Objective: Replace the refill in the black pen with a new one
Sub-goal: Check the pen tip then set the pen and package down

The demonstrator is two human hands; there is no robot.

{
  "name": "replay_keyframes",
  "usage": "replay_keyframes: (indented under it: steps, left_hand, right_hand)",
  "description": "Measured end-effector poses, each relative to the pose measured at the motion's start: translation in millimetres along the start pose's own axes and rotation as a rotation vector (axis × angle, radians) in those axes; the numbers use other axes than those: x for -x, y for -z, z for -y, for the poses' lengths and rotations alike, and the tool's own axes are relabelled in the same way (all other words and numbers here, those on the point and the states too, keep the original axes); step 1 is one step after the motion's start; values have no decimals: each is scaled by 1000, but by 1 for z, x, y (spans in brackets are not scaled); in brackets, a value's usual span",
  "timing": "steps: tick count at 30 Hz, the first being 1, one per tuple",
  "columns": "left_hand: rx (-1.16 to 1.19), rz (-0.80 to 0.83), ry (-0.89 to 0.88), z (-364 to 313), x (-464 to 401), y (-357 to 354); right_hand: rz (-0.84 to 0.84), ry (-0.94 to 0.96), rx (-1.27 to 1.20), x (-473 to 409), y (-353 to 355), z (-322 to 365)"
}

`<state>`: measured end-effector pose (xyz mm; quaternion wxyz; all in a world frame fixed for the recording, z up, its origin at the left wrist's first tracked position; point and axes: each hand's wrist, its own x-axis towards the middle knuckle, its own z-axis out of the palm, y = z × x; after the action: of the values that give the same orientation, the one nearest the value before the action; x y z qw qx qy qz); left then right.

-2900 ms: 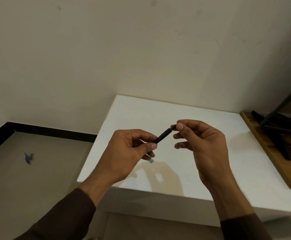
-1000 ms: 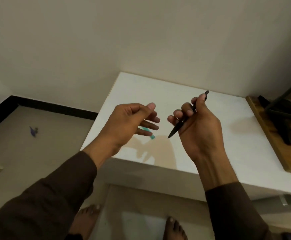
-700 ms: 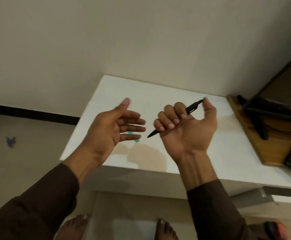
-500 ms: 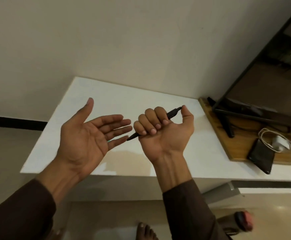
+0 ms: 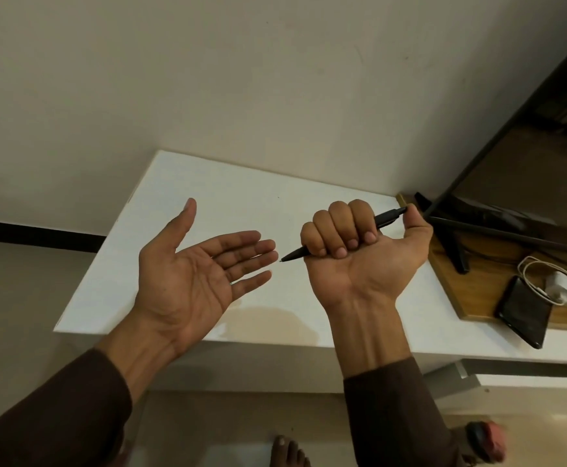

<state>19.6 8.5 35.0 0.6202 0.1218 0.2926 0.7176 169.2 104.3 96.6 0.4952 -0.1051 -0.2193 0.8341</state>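
My right hand (image 5: 359, 257) is closed in a fist around the black pen (image 5: 294, 255), palm turned up, thumb on the button end. The pen's tip sticks out to the left with the writing point showing. My left hand (image 5: 194, 281) is held palm up with its fingers spread and nothing in it, its fingertips a short way from the pen's tip. Both hands hover above the white table (image 5: 228, 197). A sliver of something teal shows between my left fingers; most of it is hidden.
A wooden board (image 5: 477, 298) lies on the table's right side with a black phone (image 5: 524, 313), a white charger and cable (image 5: 562, 284) and a dark stand's legs (image 5: 457, 251). The wall is close behind. Bare feet show on the floor below.
My left hand let go of the pen and turned palm up, open. My right hand took the whole pen into a fist and turned over. The view swung to the right.
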Motion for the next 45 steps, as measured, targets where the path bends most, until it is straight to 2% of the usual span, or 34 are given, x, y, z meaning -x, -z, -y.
replay_keyframes:
  steps: [12,29,45]
  left_hand:
    - [-37,-18,1,-3,2,-1]
    - [-65,120,113,-5,5,-2]
    - [-106,146,174,-6,9,-7]
  right_hand:
    - [-5,28,19,-1,2,3]
    - [-1,56,31,-3,2,9]
    - [12,109,23,-4,6,14]
